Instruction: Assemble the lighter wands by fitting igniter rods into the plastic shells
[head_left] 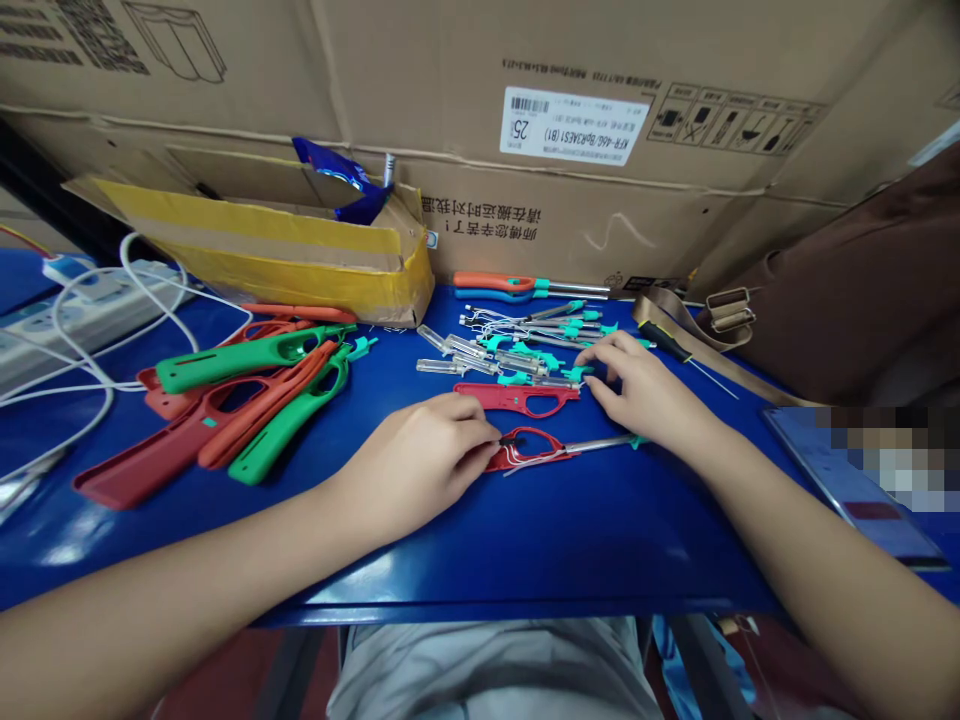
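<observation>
My left hand [442, 445] is closed, thumb and fingers pinched over the handle end of an opened red lighter half-shell [551, 442] with a black part and white wires inside. A metal lighter tube [600, 444] runs from that shell to the right, with a teal tip. My right hand [649, 390] has its thumb and forefinger around a small teal plastic piece [577, 373] at the end of a clear fuel tank. Between the hands lies another red half-shell [517, 398]. Behind it are several clear fuel tanks [442, 366] and wired metal tubes [562, 325].
Red, orange and green lighter shells [247, 385] are piled at left beside a power strip [82, 325] with white cables. A taped cardboard box [277, 260], assembled lighters [495, 285], a screwdriver [666, 341], a brown strap [720, 345] and a tablet-like device [840, 480] surround the work.
</observation>
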